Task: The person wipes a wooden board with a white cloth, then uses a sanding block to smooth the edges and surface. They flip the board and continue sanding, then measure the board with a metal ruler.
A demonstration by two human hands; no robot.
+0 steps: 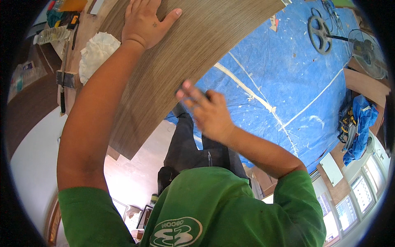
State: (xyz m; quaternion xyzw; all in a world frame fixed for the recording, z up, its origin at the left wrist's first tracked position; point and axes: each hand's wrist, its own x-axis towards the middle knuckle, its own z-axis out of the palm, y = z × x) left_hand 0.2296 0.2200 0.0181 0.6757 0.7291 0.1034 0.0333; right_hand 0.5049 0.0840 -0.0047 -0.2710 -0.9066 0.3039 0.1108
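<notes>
A large brown wood-grain board [177,45] runs slantwise from the top of the view toward the lower left. Flat on its upper part rests my left hand [142,24], thumb and fingers spread, holding nothing. My right hand [207,109] is at the board's right edge, slightly smeared by motion. Its fingers press on a small dark, block-like thing [180,87], mostly hidden beneath them, whose kind I cannot make out. A crumpled white cloth [98,53] lies by the board's left edge, close to my left forearm.
Blue sheeting [263,82] with pale tape strips covers the floor on the right. A fan [368,53] with a round base lies at upper right. At left are a plastic bottle [52,35], a tape measure [73,20] and a long dark-handled tool [63,96].
</notes>
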